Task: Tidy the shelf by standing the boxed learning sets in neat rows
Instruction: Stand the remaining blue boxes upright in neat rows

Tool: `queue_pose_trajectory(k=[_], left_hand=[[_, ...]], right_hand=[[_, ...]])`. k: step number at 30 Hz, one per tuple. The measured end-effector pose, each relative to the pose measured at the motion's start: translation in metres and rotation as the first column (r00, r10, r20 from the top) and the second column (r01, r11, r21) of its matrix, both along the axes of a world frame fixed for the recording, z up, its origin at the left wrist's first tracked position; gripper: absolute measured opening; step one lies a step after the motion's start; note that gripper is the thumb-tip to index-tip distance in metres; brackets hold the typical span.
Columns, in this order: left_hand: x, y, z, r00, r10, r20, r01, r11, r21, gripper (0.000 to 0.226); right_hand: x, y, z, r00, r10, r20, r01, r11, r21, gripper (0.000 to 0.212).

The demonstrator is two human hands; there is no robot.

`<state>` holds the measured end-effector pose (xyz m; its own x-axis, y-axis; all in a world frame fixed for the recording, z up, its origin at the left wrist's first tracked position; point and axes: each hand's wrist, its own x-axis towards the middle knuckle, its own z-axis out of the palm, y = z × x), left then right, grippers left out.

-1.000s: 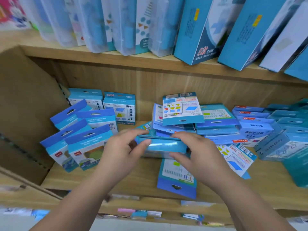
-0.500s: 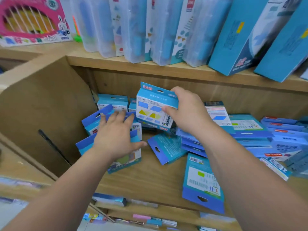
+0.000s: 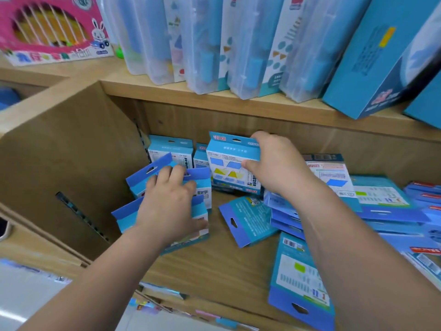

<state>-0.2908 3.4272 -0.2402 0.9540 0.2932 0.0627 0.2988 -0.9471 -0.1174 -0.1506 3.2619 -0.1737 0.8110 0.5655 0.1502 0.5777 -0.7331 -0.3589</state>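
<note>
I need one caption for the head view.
Right hand holds a blue boxed set upright; left hand rests on leaning boxes.

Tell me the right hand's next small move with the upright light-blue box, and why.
Probably settle the light-blue cardboard box with coloured shapes upright next to the matching box standing against the back wall: the right hand grips it upright there, while the left hand rests on the leaning blue boxes.

Our right hand (image 3: 278, 163) grips the upright box (image 3: 228, 163) by its right edge, thumb in front. Our left hand (image 3: 170, 206) lies palm-down, lower left of that box.
</note>
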Motion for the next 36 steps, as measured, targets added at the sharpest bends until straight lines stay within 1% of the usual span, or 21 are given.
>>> queue_pose_trajectory(k=[2, 6, 10, 12, 16, 21, 24, 29, 33, 34, 36], left_hand=[[-0.004, 0.001, -0.001, 1.000, -0.009, 0.005, 0.009, 1.000, 0.011, 0.082], [-0.006, 0.004, 0.004, 0.998, 0.027, -0.053, -0.030, 0.998, -0.054, 0.079], [-0.011, 0.002, 0.008, 0.997, 0.075, -0.028, -0.076, 0.997, -0.031, 0.073], [-0.014, 0.002, 0.007, 0.995, 0.094, -0.026, -0.095, 0.995, -0.023, 0.071], [-0.024, 0.011, 0.006, 0.996, 0.094, -0.003, -0.094, 0.995, -0.022, 0.068], [-0.029, 0.031, 0.005, 0.994, 0.105, 0.019, -0.105, 0.994, -0.012, 0.067], [-0.029, 0.042, 0.004, 0.998, 0.063, 0.031, -0.062, 0.998, -0.021, 0.067], [-0.031, 0.048, 0.001, 0.998, 0.018, 0.057, -0.016, 0.999, -0.036, 0.069], [-0.031, 0.047, -0.001, 0.998, 0.003, 0.063, -0.003, 1.000, -0.012, 0.074], [-0.031, 0.047, -0.001, 0.998, -0.006, 0.062, 0.006, 1.000, -0.008, 0.076], [-0.029, 0.044, -0.001, 0.997, -0.026, 0.066, 0.027, 1.000, -0.014, 0.081]], right_hand=[[0.003, 0.010, -0.008, 1.000, 0.026, -0.013, -0.026, 1.000, -0.014, 0.038], [0.008, 0.027, -0.023, 0.992, 0.104, -0.071, -0.104, 0.995, 0.006, 0.033], [0.015, 0.037, -0.039, 0.989, 0.136, -0.057, -0.137, 0.991, 0.002, 0.032], [0.017, 0.039, -0.047, 0.991, 0.130, -0.034, -0.131, 0.991, -0.021, 0.033], [0.015, 0.046, -0.056, 0.992, 0.102, -0.070, -0.099, 0.994, 0.044, 0.033], [0.013, 0.054, -0.058, 0.991, 0.049, -0.121, -0.045, 0.998, 0.036, 0.047], [0.012, 0.054, -0.062, 0.990, -0.007, -0.138, 0.011, 1.000, 0.024, 0.051], [0.002, 0.056, -0.072, 0.994, -0.073, -0.081, 0.073, 0.997, -0.005, 0.053], [-0.007, 0.052, -0.072, 0.996, -0.091, -0.018, 0.091, 0.996, -0.021, 0.062], [-0.010, 0.049, -0.070, 0.996, -0.093, 0.007, 0.093, 0.996, -0.013, 0.062], [-0.018, 0.040, -0.062, 0.991, -0.101, 0.089, 0.102, 0.995, 0.001, 0.057]])
